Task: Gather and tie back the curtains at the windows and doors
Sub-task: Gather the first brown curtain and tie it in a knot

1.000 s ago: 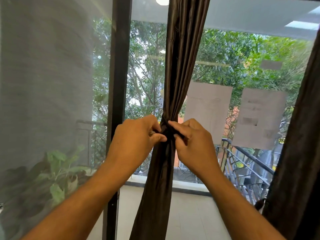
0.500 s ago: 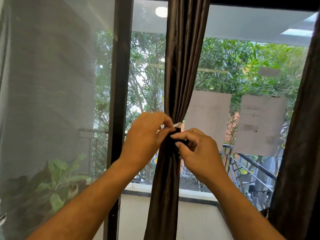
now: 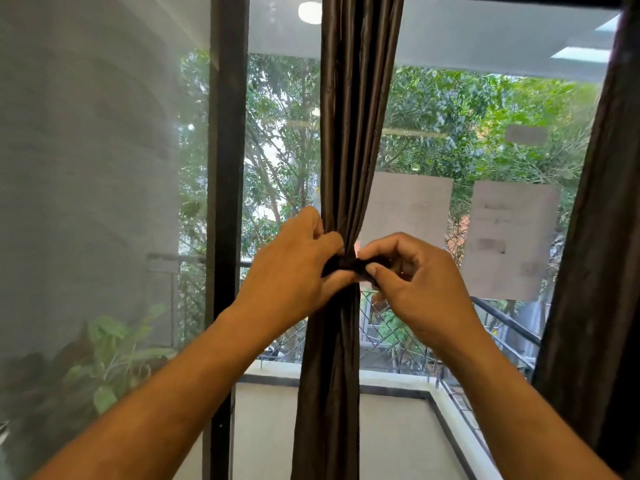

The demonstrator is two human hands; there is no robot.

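So the brown curtain [image 3: 349, 133] was already bunched into one narrow column in the middle of the glass, just right of the dark window frame [image 3: 225, 202], and both hands were working the dark tie band [image 3: 349, 265] cinched round its waist. Left hand [image 3: 294, 271] was closed on the left side of the band with the thumb pressed into the fabric; right hand [image 3: 415, 282] was pinching the band's free end between thumb and forefinger, other fingers curled in. Whether that was a knot or some kind of fastener, I couldn't tell, since the fingers covered it.

My take on doing this bit well: anchor the gathered folds with the left hand so nothing slips out the back, and let the right do the pulling. Draw the end across snug but not crushing, because that shiny fabric looked slippery and I'd guess a loose wrap would slide down. Keep the band level too, or the bundle ends up lopsided.

Another dark curtain [image 3: 602, 237] hung loose at the far right edge, beside two paper sheets [image 3: 512, 237] stuck on the glass, so I'd say that one was next.
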